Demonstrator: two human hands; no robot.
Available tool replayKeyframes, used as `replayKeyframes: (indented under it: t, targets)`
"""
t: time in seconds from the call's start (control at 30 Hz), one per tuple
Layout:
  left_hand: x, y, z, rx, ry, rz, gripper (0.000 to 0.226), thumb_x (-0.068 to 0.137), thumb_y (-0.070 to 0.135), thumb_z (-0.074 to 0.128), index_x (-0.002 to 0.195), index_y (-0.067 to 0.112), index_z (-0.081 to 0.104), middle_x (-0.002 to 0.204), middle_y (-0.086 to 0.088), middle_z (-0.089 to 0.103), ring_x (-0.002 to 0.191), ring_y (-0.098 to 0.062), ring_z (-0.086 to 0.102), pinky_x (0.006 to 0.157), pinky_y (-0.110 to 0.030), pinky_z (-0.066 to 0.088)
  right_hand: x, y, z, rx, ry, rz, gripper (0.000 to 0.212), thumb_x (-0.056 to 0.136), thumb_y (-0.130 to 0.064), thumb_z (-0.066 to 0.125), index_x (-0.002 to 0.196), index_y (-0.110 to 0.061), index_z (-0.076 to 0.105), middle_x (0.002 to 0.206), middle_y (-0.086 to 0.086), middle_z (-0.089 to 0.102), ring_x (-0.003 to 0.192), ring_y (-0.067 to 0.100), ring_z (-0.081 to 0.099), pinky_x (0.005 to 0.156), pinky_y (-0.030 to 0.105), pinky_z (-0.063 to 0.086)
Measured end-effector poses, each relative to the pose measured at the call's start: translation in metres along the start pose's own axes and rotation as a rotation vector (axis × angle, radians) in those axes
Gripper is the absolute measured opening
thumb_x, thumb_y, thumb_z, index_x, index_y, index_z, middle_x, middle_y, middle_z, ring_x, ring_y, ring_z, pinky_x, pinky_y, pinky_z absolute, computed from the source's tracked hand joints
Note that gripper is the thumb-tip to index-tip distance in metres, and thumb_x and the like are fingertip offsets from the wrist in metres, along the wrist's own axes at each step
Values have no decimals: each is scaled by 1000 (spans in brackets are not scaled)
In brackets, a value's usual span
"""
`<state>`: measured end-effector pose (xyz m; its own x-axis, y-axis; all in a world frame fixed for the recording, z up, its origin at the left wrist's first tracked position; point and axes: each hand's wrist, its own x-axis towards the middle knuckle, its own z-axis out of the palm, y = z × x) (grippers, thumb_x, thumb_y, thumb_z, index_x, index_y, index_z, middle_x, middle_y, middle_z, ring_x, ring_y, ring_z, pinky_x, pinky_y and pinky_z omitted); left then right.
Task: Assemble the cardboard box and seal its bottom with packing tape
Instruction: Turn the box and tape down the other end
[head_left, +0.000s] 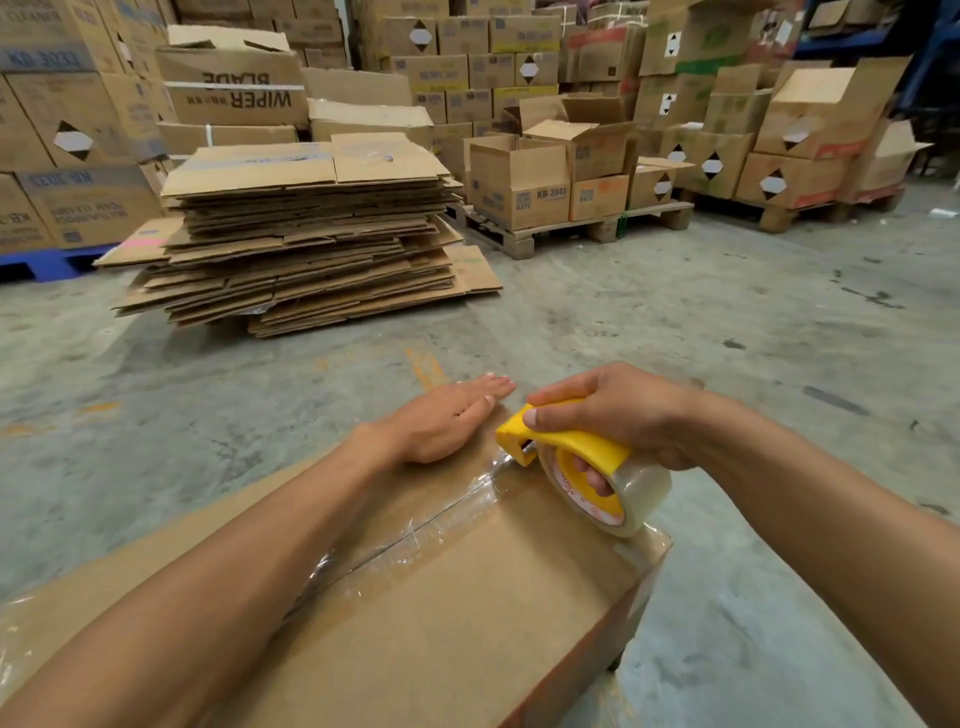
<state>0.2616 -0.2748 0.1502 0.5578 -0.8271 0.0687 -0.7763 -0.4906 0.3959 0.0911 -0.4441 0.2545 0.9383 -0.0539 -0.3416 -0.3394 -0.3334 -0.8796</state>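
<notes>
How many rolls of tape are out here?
1. The clear tape roll sits in the yellow dispenser gripped by the right hand, over the box. Others may be hidden among the stacks.

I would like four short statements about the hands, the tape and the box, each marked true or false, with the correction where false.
1. The left hand lies flat, fingers straight, on top of the box. True.
2. The right hand holds a red tape dispenser. False: the tape dispenser is yellow, with a roll of clear tape on it.
3. Clear tape already lies along the seam of the box. True.
4. The stack of flat cardboard stands on a wooden pallet. False: it lies directly on the concrete floor.
</notes>
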Motion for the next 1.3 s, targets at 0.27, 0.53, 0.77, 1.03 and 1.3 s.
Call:
replayKeyframes:
  t: [0.27,0.53,0.77,1.03,1.3]
  targets:
    - [-5,1,12,184,-115,52,56,101,39,8,156,30,7,163,14,4,148,1,-4,120,-29,-6,21,-7,0,-224,-94,192,44,92,-40,64,122,-8,65,54,13,62,49,24,59,66,39,56]
    - [-9,6,11,224,-127,43,53,105,41,11,156,29,6,163,14,4,149,-3,-3,119,-28,-7,2,4,-2,-295,-91,256,58,89,-45,64,132,-7,61,61,12,62,55,24,60,70,39,58]
    - [-17,11,7,257,-150,43,54,104,44,13,155,31,4,163,14,3,148,-3,-4,118,-28,-7,-103,65,-18,-16,33,209,36,91,-27,69,127,-23,64,56,15,58,38,21,53,44,29,52]
    - [-35,82,18,324,-53,112,56,104,33,24,156,29,4,163,8,-2,150,-12,-7,119,-36,-8,-114,76,-16,55,67,75,39,90,-19,71,128,-15,63,52,13,61,35,20,52,39,27,51]
    - [-62,122,59,105,-169,183,50,106,30,18,155,37,7,161,21,3,147,3,-6,121,-31,-6,-111,79,-19,79,18,43,28,91,-23,70,117,-13,71,63,20,59,39,21,54,43,31,54]
